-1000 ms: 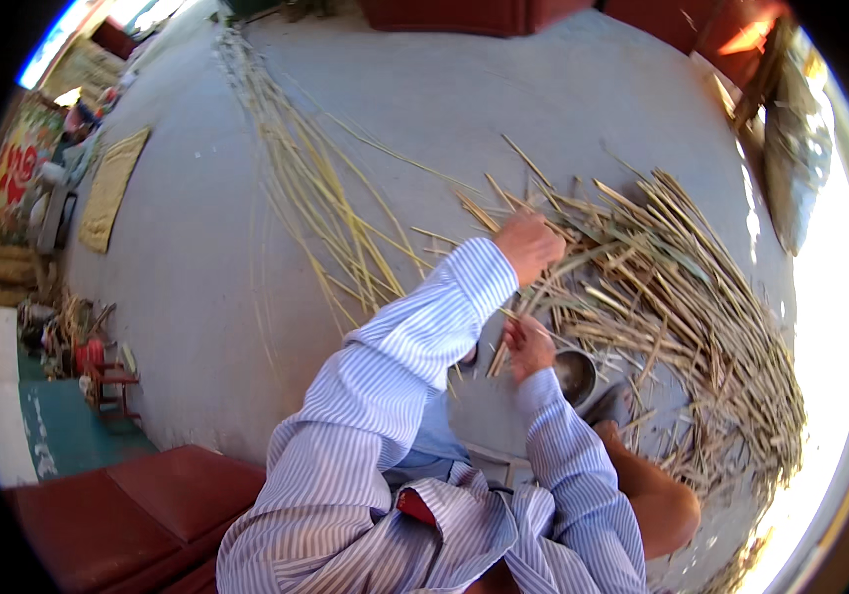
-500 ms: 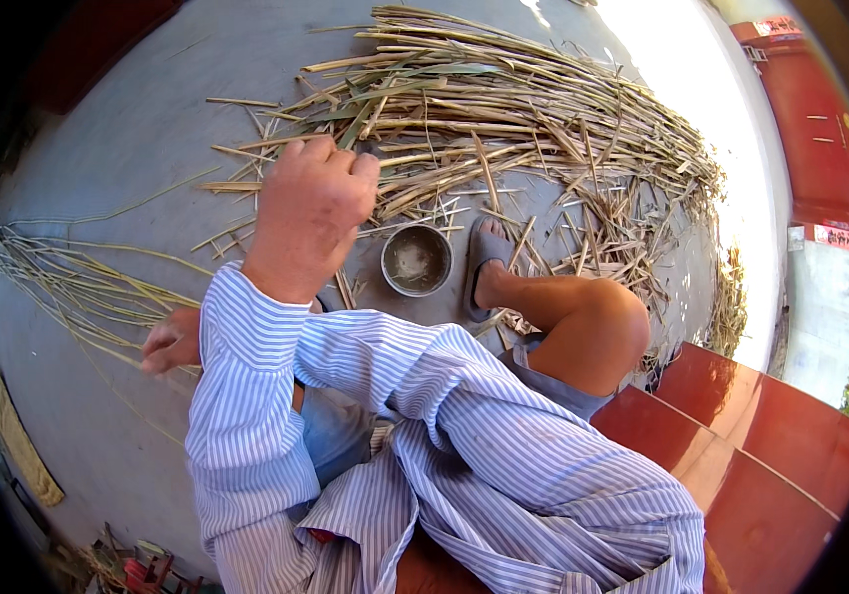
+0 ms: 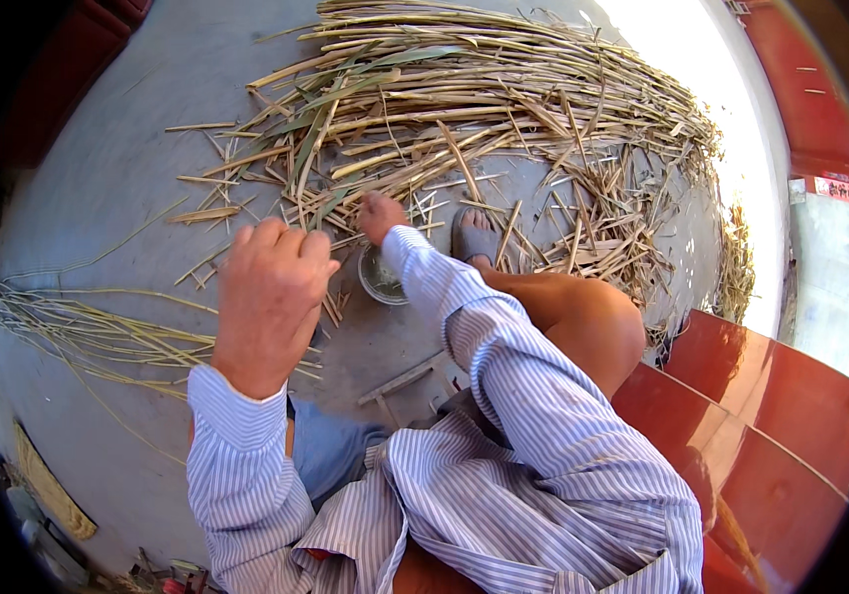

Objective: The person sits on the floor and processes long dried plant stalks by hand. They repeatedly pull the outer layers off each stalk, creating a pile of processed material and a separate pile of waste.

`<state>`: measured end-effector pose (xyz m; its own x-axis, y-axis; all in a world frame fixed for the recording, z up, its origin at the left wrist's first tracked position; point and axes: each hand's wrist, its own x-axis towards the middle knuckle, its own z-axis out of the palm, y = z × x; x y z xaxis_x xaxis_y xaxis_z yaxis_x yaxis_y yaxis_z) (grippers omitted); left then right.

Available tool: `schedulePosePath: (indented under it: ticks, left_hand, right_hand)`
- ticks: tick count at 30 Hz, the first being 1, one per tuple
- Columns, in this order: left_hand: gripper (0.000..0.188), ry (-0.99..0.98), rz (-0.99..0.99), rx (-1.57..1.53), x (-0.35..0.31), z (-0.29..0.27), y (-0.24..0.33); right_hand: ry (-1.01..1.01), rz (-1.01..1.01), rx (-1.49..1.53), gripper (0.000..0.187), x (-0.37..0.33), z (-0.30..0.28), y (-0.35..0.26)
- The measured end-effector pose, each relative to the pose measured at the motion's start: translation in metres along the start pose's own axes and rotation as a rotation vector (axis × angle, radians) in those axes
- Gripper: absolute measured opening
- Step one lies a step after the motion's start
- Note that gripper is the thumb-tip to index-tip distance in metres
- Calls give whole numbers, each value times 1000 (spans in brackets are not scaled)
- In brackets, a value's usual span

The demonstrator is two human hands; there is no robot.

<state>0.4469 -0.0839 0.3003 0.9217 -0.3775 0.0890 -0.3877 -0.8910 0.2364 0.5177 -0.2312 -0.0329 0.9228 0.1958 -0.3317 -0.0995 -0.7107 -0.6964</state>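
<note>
My left hand (image 3: 278,302) is raised with its fingers curled in a fist, its back toward me. Whatever it may hold is hidden. My right hand (image 3: 382,216) is closed just beyond a round metal bowl (image 3: 377,292) of cloudy liquid, with my forearm covering the bowl's right side. I cannot make out anything in its fingers. Behind both hands lies a big heap of dry stalks (image 3: 503,89), with short broken pieces (image 3: 602,233) scattered around it. Thin pale green strips (image 3: 98,322) spread over the floor left of my left hand.
My sandalled foot (image 3: 474,236) rests beside the bowl. A small wooden frame (image 3: 404,378) stands between my legs. Glossy red panels (image 3: 791,485) lie at the lower right. A yellowish flat piece (image 3: 53,485) is on the floor at the lower left.
My right hand has come from the far left, under my left arm, to beyond the bowl. My left hand has dropped lower and to the left. The view has shifted somewhat.
</note>
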Motion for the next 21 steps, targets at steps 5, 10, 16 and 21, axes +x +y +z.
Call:
schedulePosePath:
  ticks: [5, 10, 16, 21]
  left_hand:
    - [15, -70, -88, -52, -4, -3, -6]
    - [24, -225, -185, -57, 3, 2, -13]
    - [32, -316, -247, -55, 18, 5, -11]
    - [39, -373, -209, -92, 27, 17, -6]
  right_hand:
    - [275, 99, -485, 39, 34, -80, 114]
    - [120, 316, -785, 43, 52, -116, 150]
    - [-116, 630, -662, 41, 91, -192, 279]
    - [-5, 571, 689, 32, 133, -170, 282]
